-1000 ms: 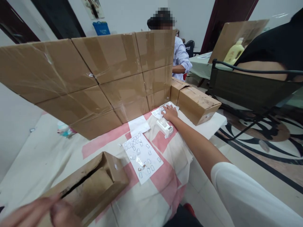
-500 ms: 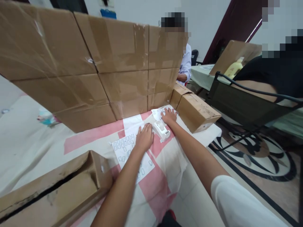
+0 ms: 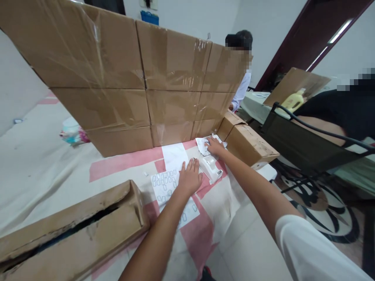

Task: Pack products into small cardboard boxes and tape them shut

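Observation:
My left hand (image 3: 190, 178) lies with its fingers stretched out on the table, beside a white tape dispenser (image 3: 211, 170). Under its wrist and forearm is a white sheet printed with small rectangular outlines (image 3: 164, 187). A plain white paper (image 3: 175, 156) extends behind that hand. Farther back, past the dispenser, my right hand (image 3: 216, 147) is at some crumpled paper (image 3: 201, 146) with printed marks. Its fingers are bent into the paper, which they seem to grip; the fingertips are partly hidden.
Stacked, taped cardboard boxes (image 3: 172, 70) form a wall behind the papers. A long carton (image 3: 252, 146) stands right, and an open-topped carton (image 3: 96, 230) lies front left. One person (image 3: 244, 86) sits behind the boxes; another sits in a chair (image 3: 310, 136) at right.
The view has shifted, so everything sits farther right. My right hand's spread fingers have bent into the paper, whose near edge now looks lifted. My left hand stays flat beside the dispenser.

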A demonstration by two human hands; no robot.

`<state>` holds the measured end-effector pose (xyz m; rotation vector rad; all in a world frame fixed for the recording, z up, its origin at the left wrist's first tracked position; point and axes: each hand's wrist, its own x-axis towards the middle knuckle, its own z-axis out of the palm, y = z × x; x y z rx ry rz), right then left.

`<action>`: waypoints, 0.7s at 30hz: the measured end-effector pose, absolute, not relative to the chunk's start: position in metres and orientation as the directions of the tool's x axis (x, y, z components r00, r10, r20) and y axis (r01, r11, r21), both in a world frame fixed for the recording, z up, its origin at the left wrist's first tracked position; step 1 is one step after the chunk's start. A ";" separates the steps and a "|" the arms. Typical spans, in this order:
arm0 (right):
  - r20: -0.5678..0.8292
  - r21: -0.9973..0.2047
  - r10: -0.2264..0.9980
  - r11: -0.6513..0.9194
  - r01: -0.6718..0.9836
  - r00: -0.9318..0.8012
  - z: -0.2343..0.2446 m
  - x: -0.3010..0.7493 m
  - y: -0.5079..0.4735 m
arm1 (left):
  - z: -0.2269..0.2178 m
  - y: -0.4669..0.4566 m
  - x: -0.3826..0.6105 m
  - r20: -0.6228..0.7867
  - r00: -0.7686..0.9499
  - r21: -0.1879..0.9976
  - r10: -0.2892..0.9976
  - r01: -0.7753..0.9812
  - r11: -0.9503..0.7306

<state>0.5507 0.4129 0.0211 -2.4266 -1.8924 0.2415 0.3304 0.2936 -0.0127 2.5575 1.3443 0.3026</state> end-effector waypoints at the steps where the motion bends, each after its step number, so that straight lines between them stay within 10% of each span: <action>1: -0.084 -0.146 0.968 -0.247 0.958 0.236 0.021 0.550 0.414 | -0.013 0.293 0.331 0.073 0.560 0.302 0.825 0.776 -0.554; 21: 0.360 -0.411 0.890 -0.118 0.904 0.280 0.004 0.551 0.406 | -0.016 0.293 0.331 0.095 0.570 0.351 0.816 0.748 -0.563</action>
